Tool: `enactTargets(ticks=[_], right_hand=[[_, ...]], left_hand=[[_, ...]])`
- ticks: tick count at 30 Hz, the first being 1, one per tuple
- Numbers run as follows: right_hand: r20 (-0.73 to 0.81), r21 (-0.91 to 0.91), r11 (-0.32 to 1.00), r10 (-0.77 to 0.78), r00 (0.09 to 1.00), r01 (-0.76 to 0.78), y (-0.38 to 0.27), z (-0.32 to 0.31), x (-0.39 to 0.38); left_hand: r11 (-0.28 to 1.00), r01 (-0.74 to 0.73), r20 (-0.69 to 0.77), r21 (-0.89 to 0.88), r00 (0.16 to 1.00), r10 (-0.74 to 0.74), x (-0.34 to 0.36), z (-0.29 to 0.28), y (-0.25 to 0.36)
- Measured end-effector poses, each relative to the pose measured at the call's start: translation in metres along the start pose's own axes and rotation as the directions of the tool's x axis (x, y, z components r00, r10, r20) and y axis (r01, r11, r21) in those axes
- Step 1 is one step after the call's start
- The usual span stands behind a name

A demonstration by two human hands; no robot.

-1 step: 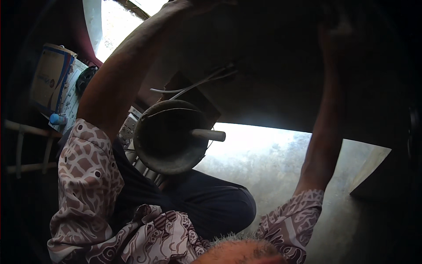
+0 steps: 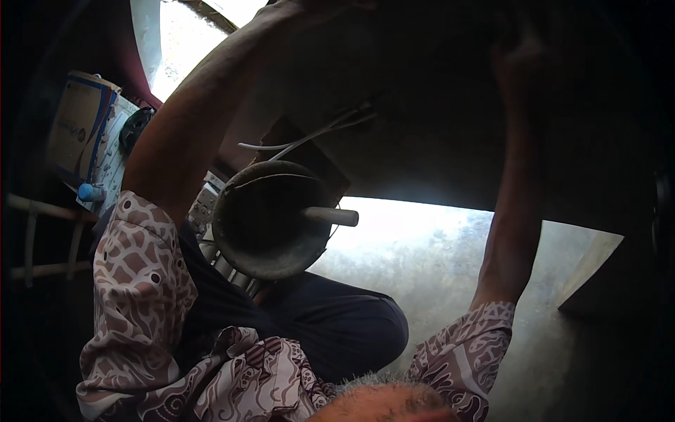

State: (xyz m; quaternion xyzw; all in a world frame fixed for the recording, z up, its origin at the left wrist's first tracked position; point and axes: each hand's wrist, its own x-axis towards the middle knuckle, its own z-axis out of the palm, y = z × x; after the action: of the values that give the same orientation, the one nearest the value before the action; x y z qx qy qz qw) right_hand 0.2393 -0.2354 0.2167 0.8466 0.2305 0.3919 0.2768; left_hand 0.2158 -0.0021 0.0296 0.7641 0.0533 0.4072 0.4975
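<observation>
Both arms reach up toward the top of the view, across a large dark surface (image 2: 422, 155). My left hand (image 2: 320, 5) is at the upper edge, partly cut off and in deep shadow. My right hand (image 2: 522, 56) is raised against the dark surface, dim and smeared; its fingers do not show clearly. Whether either hand holds anything is hidden by the dark. Below and between the arms stands a round dark bucket (image 2: 246, 246), with a tool's wooden handle (image 2: 334, 216) sticking out over its rim. Pale thin cables (image 2: 302, 141) hang from the dark surface above the bucket.
To the left are a cardboard box (image 2: 81, 126), a bottle with a blue cap (image 2: 88, 192) and a black round object (image 2: 135, 129). A pale rack (image 2: 49, 204) stands at far left. My bent knee (image 2: 373, 330) is beside the bright grey floor (image 2: 422, 267).
My right hand and forearm have shifted slightly to the left. My left arm and the bucket stay almost in place.
</observation>
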Motion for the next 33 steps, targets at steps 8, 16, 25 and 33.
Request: enactTargets(ticks=[8, 16, 25, 33], right_hand=[[-0.584, -0.016, 0.932, -0.303, 0.753, 0.362, 0.058, 0.007, -0.014], [-0.492, 0.000, 0.901, -0.378, 0.784, 0.434, 0.030, 0.055, -0.071], [-0.488, 0.025, 0.935, -0.296, 0.821, 0.352, -0.033, 0.054, -0.083], [-0.401, 0.091, 0.915, -0.328, 0.855, 0.394, 0.056, 0.041, -0.042]], left_hand=[[0.991, 0.090, 0.061, 0.098, 0.993, -0.097, -0.002, 0.000, 0.027], [0.979, 0.105, 0.079, 0.174, 0.990, -0.120, -0.007, -0.003, 0.014], [0.962, 0.031, -0.015, 0.271, 0.999, -0.028, 0.000, 0.008, -0.023], [0.998, 0.046, -0.026, 0.047, 0.999, -0.045, 0.007, 0.005, 0.014]])
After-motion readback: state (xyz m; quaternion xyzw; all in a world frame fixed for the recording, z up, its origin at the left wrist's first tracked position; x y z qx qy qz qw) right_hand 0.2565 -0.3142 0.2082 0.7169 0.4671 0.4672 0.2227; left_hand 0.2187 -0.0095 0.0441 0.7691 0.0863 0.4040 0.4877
